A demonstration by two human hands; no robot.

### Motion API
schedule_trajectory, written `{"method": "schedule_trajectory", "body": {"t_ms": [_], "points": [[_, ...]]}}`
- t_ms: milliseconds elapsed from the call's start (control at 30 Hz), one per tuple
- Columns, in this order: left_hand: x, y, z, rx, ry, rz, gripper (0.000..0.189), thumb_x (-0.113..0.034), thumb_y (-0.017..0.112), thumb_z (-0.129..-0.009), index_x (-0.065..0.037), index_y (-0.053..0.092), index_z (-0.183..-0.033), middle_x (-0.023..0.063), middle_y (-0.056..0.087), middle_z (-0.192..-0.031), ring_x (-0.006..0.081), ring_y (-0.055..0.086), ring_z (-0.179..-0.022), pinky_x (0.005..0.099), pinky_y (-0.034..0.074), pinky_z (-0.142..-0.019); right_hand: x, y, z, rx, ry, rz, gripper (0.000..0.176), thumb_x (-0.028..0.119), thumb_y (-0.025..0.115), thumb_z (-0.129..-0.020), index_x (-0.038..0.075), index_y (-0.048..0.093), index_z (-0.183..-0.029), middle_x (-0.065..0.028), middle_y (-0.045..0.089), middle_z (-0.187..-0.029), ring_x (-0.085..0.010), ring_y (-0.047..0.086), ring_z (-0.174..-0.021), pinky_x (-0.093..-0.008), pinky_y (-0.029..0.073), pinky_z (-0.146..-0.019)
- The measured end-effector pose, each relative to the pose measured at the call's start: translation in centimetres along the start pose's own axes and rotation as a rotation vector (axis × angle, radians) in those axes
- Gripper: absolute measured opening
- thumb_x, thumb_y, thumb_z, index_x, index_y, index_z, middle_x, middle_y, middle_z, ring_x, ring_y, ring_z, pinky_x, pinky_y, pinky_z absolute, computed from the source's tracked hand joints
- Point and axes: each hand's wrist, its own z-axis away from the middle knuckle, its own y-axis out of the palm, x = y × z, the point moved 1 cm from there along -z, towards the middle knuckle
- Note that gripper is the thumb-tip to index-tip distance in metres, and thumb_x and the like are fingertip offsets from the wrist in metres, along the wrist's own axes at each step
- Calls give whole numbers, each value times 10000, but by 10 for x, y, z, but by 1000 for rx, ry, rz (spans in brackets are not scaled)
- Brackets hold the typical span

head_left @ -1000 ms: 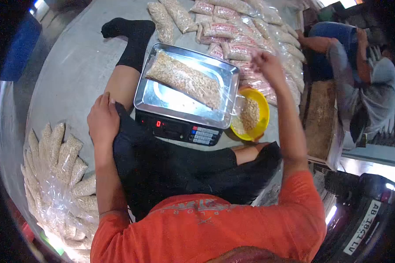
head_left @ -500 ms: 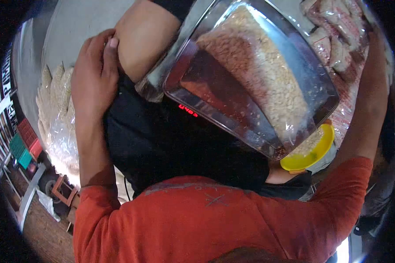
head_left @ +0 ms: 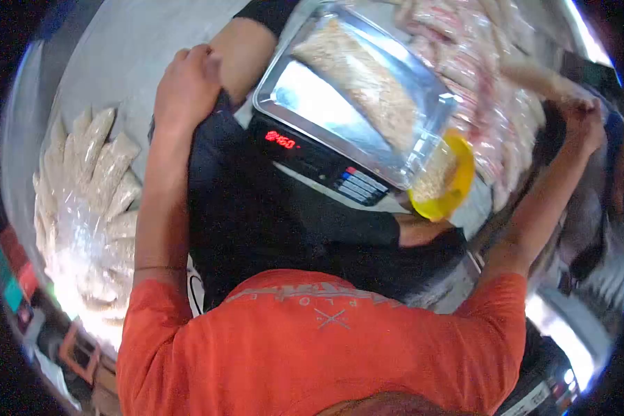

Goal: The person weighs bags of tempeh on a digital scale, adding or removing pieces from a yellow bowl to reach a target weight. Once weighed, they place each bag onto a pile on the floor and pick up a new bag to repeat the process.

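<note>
My left hand [head_left: 187, 87] rests against my bent knee, its fingers curled and nothing visible in them. Far to the right, my right hand [head_left: 584, 126] is closed at the end of a blurred, pale, elongated shape; what it grips is not clear. A clear tray [head_left: 304, 123] sits tilted in view on a black digital scale [head_left: 308, 166] with red lit digits. Inside the tray lies a clear bag of pale flakes [head_left: 367, 80]. Beside the tray's lower right corner stands a yellow bowl [head_left: 463, 182] holding more pale flakes.
Many filled clear bags [head_left: 471, 76] are heaped beyond the tray at the upper right. Another pile of filled bags [head_left: 90, 180] lies at the left. My legs are folded around the scale. Crates and frames show at the lower left edge.
The view has shifted, showing more of the scale and both bag piles. My right hand has come into clearer view at the right. My left hand stays at the knee.
</note>
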Motion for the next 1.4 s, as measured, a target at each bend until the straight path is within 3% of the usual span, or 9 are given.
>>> {"method": "schedule_trajectory", "body": {"t_ms": [333,500,567,700,900,1033,1167,1233,1400], "points": [[-83,-1,52,-320,393,276,193,-174,712,-899,-19,708,-1014,204,708,-998,435,661,-923,484,531,-851,-34,-8,308,287,390,-426,304,297,642,-974,31,673,-831,-80,658,-735,-209,648,-706,-383,498,-624],[-241,25,153,98,705,604,414,-274,765,-820,-30,672,-1142,194,672,-1043,391,640,-1024,510,499,-891,123,-36,387,-77,472,-580,302,211,712,-958,32,695,-1200,-85,720,-917,-212,688,-812,-324,559,-674],[-292,37,160,-58,682,547,371,-268,715,-853,-24,661,-1127,201,659,-988,401,638,-1012,518,499,-864,204,-75,398,371,783,-1164,270,192,698,-979,29,694,-1193,-73,728,-957,-191,689,-828,-294,566,-684],[-323,93,141,-238,603,187,274,-250,662,-890,-57,684,-1084,174,650,-972,343,654,-949,504,525,-781,224,-54,414,301,275,-945,219,211,712,-980,19,726,-1083,-49,719,-962,-108,671,-835,-268,557,-737],[-297,95,134,117,549,278,206,-209,601,-943,-46,683,-1039,204,676,-927,432,672,-847,502,534,-779,240,-94,391,619,613,-1336,235,193,745,-939,62,713,-1132,-28,709,-955,-116,645,-884,-308,542,-820],[-285,87,139,120,415,765,210,-174,567,-1008,-44,718,-1074,208,711,-960,418,681,-912,477,539,-809,254,-83,399,531,331,-1354,259,197,743,-930,86,702,-1160,-51,726,-1015,-170,673,-930,-335,547,-833],[-282,81,145,-29,465,768,178,-120,584,-988,-17,695,-1083,213,702,-1011,416,677,-930,477,540,-817,252,-102,392,525,-54,-1134,345,169,724,-929,74,673,-1257,-68,688,-1004,-182,653,-811,-313,534,-739],[-281,78,147,-39,579,630,194,-66,545,-955,-12,662,-1101,210,679,-997,417,660,-930,491,534,-833,251,-106,389,403,-348,-926,366,248,732,-885,92,689,-1213,-150,678,-1298,-360,668,-1130,-415,548,-935],[-278,72,141,-25,689,662,207,-93,573,-954,-36,677,-1124,217,680,-1050,422,661,-987,504,530,-866,266,-90,377,770,-377,-535,372,223,697,-866,93,676,-1214,-191,713,-1139,-399,687,-1037,-475,564,-874]]}}
